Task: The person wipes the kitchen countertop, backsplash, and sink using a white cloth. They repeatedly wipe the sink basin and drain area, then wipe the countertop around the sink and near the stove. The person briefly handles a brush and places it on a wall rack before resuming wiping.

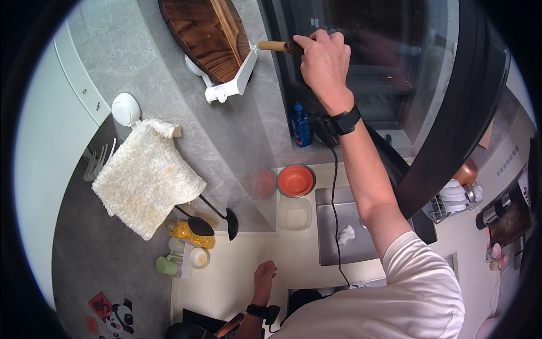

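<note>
My right hand [324, 59] is raised high in front of the dark window, its fingers closed around the dark bristle end of a brush [273, 45]. The brush's pale wooden handle points left, its tip close beside the end of a white wall-mounted holder [230, 87]. That holder carries a dark wooden cutting board [207, 38] against the tiled wall. My left hand [264, 279] hangs low over the pale countertop [237, 267], fingers loosely curled, with nothing visible in it. Both wrists wear black bands, with a black device at each.
A white towel [148, 178], black ladles [231, 224] and an oil bottle [192, 235] are at the left. Ahead are an orange bowl [296, 180], a clear container [294, 214], a sink [351, 250] and a blue bottle [301, 127]. A black cable crosses the sink.
</note>
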Motion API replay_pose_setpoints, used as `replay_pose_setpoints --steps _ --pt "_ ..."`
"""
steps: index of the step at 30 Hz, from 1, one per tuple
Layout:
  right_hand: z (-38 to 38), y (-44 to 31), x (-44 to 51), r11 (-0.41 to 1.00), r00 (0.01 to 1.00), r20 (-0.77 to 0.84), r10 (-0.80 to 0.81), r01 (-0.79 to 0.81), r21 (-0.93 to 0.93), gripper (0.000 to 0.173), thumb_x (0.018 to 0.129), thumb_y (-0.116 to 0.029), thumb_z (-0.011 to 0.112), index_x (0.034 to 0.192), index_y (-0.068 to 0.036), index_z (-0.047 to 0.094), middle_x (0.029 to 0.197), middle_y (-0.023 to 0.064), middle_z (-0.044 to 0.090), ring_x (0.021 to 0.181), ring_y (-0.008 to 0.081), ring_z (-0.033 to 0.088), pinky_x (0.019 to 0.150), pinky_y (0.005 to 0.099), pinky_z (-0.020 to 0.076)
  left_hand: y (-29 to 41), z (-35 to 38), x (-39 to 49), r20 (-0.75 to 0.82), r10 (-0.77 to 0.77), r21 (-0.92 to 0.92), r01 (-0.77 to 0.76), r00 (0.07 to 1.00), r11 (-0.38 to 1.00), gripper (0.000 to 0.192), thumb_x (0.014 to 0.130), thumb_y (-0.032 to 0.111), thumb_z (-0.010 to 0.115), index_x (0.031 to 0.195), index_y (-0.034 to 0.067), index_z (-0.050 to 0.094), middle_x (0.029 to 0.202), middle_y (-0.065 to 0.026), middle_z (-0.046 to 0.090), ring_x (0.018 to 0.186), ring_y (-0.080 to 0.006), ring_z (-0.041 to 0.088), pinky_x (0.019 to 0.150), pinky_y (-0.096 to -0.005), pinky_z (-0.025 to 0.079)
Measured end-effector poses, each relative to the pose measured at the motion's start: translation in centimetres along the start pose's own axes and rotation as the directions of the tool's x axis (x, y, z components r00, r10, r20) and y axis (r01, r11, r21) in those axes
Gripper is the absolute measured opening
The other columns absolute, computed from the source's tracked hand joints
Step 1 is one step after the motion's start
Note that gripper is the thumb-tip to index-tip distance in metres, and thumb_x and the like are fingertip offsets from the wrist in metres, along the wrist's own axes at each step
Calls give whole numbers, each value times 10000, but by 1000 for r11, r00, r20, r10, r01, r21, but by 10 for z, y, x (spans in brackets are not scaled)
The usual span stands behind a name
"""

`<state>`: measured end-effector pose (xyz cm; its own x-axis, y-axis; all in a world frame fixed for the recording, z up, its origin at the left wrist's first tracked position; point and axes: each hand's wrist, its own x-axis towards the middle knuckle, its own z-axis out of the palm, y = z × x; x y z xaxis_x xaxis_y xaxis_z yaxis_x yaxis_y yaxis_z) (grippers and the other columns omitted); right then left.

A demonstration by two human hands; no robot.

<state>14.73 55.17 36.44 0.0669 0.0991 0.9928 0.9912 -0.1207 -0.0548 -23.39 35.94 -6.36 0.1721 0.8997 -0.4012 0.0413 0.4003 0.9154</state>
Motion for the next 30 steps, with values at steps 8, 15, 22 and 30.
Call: replay_pose_setpoints --steps 8,15,22,30 --pt "2 -1 -21 929 946 178 273 -307 205 359 807 -115 735 1164 -133 774 1025 116 714 952 344 654 843 421 530 -4 3 4 2 5 -4 -5 1000 1000 323 1039 292 639 1242 43 660 1112 -36 691 1031 -151 672 868 -312 536" --pt "15 3 -80 -384 493 842 219 -750 539 457 962 -245 646 1333 21 621 966 99 707 786 196 646 745 332 516 -3 5 5 -4 -17 2 17 1000 1000 313 1035 288 643 1227 42 666 1096 -33 690 1026 -150 672 856 -307 536" --pt "66 8 -116 -899 518 765 -383 -401 -179 390 1035 -263 482 1271 23 603 751 17 548 596 126 455 612 280 378 -6 7 6 1 17 -53 -16 1000 998 269 1023 250 651 1186 38 681 1023 -14 688 948 -115 648 823 -293 525" --pt "115 -3 -145 -899 672 601 -434 -274 -343 392 1014 -209 468 1285 49 585 711 -3 469 574 116 415 587 277 347 -21 3 -10 -71 -51 -16 50 996 999 286 1006 223 655 1209 23 674 1027 -31 690 947 -116 644 823 -286 527"
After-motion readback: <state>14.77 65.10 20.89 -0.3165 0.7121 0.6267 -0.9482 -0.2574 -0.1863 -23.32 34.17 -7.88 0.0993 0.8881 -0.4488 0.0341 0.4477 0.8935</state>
